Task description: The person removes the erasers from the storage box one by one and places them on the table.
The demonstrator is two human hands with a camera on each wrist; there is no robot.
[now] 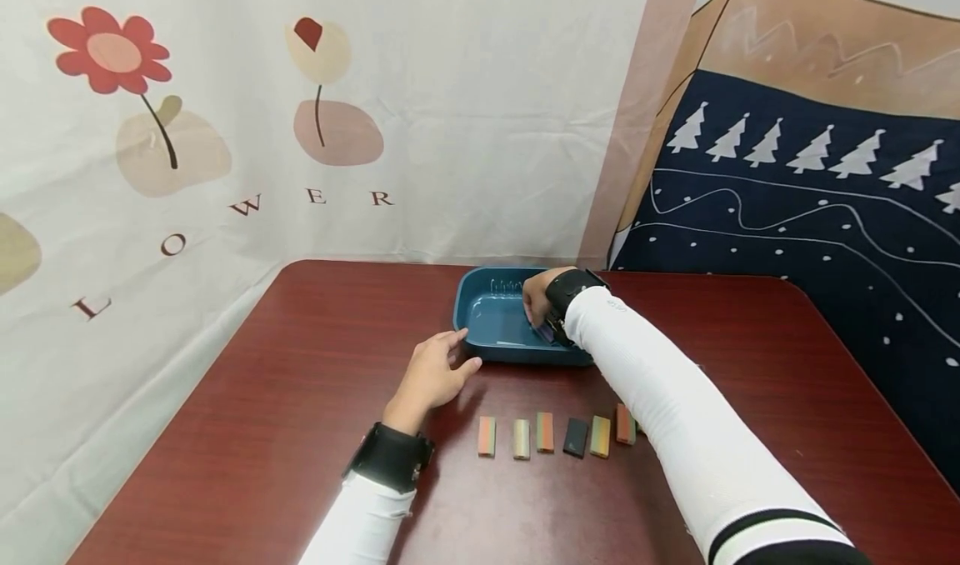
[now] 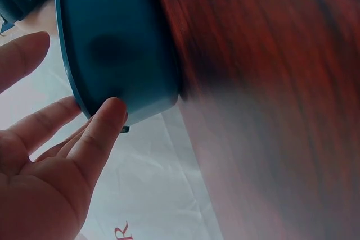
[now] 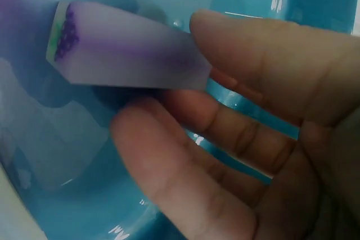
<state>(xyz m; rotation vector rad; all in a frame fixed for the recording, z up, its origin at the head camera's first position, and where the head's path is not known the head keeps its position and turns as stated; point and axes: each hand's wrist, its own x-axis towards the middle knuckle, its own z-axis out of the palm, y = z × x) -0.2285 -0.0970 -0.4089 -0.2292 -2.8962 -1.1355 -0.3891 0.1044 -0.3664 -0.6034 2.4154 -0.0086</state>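
Observation:
A teal plastic basin (image 1: 472, 352) stands near the table's far edge. My right hand (image 1: 537, 297) reaches down into its right side. Between thumb and fingers it pinches a small white-and-purple block (image 3: 124, 49) by one end; a grape print shows on the other end. The basin's glossy floor lies beneath the block. At the near left corner of the basin, my left hand (image 1: 431, 373) has its fingers loosely extended, with fingertips (image 2: 109, 111) right at the basin's rim in the left wrist view. It grips nothing.
On the near side of the basin several small blocks lie in a row: a striped orange one (image 1: 487, 437), a pale yellow one (image 1: 521, 440), a black one (image 1: 576, 438) and more. My right sleeve (image 1: 675, 407) covers the row's right end. Printed cloth (image 1: 480, 132) hangs behind the table.

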